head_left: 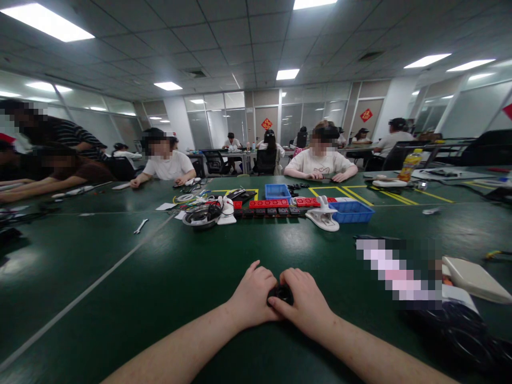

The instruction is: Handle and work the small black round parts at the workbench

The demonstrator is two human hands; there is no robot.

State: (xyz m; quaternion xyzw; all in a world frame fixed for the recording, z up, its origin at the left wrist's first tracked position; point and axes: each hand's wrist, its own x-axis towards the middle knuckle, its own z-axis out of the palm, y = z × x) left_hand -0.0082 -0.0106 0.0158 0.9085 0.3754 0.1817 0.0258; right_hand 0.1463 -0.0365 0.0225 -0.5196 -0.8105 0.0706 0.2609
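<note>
My left hand (255,293) and my right hand (304,298) meet low over the green table (192,277). Between them is a small, dark black object (285,294), rounded and looped like a coiled cable, though the fingers cover much of it. The left fingers curl against its left side, thumb hidden. From the right, the other hand closes round it with the thumb across the near side. Both wrists are bare and come in from the bottom of the view.
Several black coiled cables (466,338) and a beige box (476,280) lie at the right. Across the middle stand red-and-black power strips (269,204), blue bins (352,212), white clamp-like stands (323,216) and a dish of cables (201,217). A wrench (141,226) lies left. Other people sit opposite.
</note>
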